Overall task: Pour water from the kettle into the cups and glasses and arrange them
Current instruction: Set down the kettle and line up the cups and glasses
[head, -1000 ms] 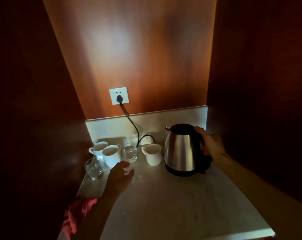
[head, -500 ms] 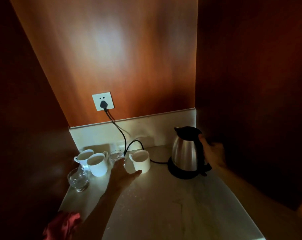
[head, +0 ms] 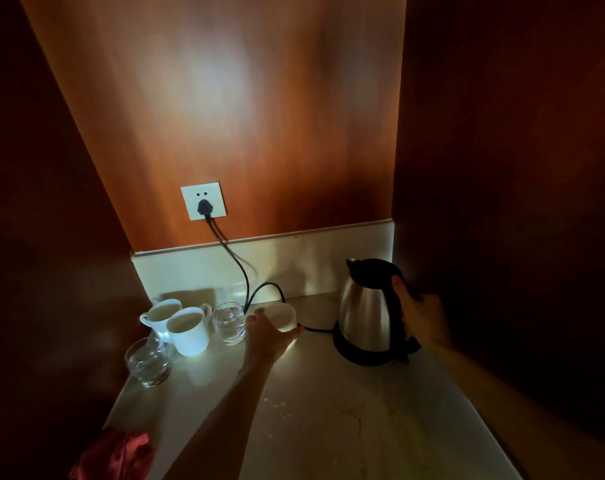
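Closest to me, down at the left edge, a red cloth (head: 121, 455) lies bunched up on the pale table (head: 329, 427). A bit farther on the left stands a glass (head: 148, 362) with some water in it.

Next comes my left hand (head: 266, 336). My fingers (head: 254, 318) are curled around a white cup (head: 283, 317), so I am holding it by its side. Just beside this cup, on its left, is a second glass (head: 230, 322), also with water inside. Left of that are two more white cups (head: 188, 330), touching each other. It is too dark to tell how full they are.

On the right, my right hand (head: 419, 315) grips the black handle of the kettle (head: 368, 310). The kettle sits upright on its round base (head: 367, 355), close to the back wall.

A black cord (head: 235, 261) runs from the base, right behind my cup, up to the wall plug (head: 204, 206).

Here is what I think could go wrong. If I slide my cup to the left, it could bump the glass beside it and spill the water. If I pull the cup back, it might catch the cord. And if I tip the kettle too fast, water could splash on the table near the cord.
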Tool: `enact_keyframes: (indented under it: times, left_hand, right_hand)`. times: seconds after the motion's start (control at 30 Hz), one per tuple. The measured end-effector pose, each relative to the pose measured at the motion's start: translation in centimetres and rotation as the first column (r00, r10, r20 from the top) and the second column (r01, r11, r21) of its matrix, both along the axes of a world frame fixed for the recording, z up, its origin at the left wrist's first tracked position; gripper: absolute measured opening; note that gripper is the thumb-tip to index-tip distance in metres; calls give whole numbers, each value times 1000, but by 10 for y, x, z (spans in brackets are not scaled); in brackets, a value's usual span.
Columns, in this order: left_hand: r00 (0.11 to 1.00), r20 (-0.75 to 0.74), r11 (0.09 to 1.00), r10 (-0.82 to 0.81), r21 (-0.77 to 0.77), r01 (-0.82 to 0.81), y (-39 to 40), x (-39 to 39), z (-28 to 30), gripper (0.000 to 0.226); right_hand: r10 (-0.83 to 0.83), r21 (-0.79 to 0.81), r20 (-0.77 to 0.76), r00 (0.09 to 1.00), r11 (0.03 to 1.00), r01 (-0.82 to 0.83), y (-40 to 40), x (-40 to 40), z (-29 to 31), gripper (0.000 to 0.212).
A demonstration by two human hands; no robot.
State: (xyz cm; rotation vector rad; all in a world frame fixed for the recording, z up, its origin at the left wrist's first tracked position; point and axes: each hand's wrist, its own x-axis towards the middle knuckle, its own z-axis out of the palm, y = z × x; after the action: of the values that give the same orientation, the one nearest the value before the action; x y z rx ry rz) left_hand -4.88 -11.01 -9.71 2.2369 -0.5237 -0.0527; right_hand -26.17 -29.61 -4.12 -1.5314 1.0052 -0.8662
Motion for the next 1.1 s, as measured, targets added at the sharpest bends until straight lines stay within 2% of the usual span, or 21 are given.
enact_keyframes:
  times: [0.33, 0.53, 0.6, 0.73, 0.83, 0.93, 1.1]
  left_hand:
    - [997, 74, 999, -38, 0, 38, -10, 16, -4, 80]
    - [997, 61, 998, -57, -29, 58, -7, 16, -4, 84]
    - [997, 59, 998, -55, -34, 57, -7, 15, -3, 84]
    - [996, 52, 997, -74, -8, 75, -4, 15, -2, 86]
    - [994, 60, 995, -95, -4, 96, -2, 17, 0, 82]
    - [993, 63, 995, -102, -11, 103, 0, 17, 0, 78]
    - [992, 35, 993, -118, 0, 118, 9, 15, -3, 85]
  right_hand:
    - [7, -41, -28, 1000, 999, -9, -5, 3, 0, 63]
    - [29, -96, -73, 997, 995, -36, -6, 18, 10, 68]
    - [21, -81, -80, 997, 996, -28, -8, 18, 12, 70]
    - [-54, 61, -46, 998, 997, 57, -21, 12, 7, 88]
    - [-28, 28, -93, 995, 999, 31, -5, 13, 6, 66]
    - [23, -28, -121, 992, 999, -26, 8, 16, -3, 68]
    - [18, -24, -162, 987, 999, -22, 7, 13, 8, 65]
